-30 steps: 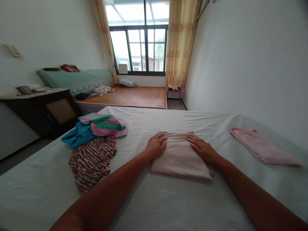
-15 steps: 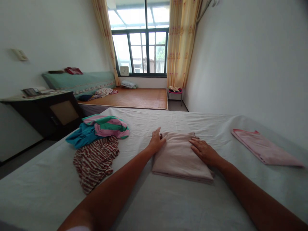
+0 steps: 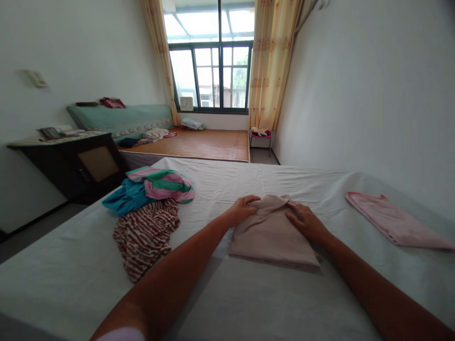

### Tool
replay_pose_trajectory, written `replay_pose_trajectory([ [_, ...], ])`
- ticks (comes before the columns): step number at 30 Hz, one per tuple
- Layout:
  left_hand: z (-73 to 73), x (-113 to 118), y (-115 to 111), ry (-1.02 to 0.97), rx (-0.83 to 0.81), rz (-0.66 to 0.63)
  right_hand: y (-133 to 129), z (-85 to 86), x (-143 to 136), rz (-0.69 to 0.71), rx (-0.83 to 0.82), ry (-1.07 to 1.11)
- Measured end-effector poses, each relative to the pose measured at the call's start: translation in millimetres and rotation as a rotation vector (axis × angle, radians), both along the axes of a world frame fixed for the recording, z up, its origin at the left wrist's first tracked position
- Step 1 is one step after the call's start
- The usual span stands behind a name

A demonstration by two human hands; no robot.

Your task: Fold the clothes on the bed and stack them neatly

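Head view: left hand (image 3: 242, 208) grip pinches folded beige cloth's (image 3: 273, 234) lifted corner.

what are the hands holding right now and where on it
The left hand pinches the far left corner of the folded pink cloth, lifting it; the right hand rests flat on its far right edge.

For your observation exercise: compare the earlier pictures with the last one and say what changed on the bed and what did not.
The left hand went from lying flat to pinching and lifting the far left corner of the folded pink cloth. The right hand stays on its right side. The pile of clothes and the pink garment lie unmoved.
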State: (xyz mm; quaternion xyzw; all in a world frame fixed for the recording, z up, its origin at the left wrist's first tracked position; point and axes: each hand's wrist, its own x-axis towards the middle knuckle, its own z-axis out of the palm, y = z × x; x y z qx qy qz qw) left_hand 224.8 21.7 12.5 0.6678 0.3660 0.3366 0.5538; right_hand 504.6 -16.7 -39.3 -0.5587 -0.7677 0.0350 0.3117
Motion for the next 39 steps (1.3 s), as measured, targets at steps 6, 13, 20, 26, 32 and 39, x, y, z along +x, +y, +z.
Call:
replay_pose_trajectory([
  [6,8.0,4.0,-12.7,-0.179,0.098,-0.061,5.3,3.9,1.5,-0.132,-0.144,0.588],
  [13,8.0,-0.9,-14.5,-0.414,-0.14,0.022,-21.3,38.6,-18.1,0.138,-0.507,0.991],
  [20,1.5,2.7,-9.2,-0.492,-0.164,0.187,-35.9,47.6,-24.0,0.213,-0.865,1.079],
  [26,-15.6,-8.9,10.7,-0.217,0.089,0.342,-28.2,46.7,-27.0,0.0,-0.587,1.12],
  [32,-34.5,-25.8,27.7,0.327,0.425,0.383,-33.3,51.3,-23.0,0.041,-0.538,0.728],
  [39,-33.8,-25.8,31.1,0.364,0.516,0.356,-30.4,42.1,-27.3,0.09,-0.464,0.744],
])
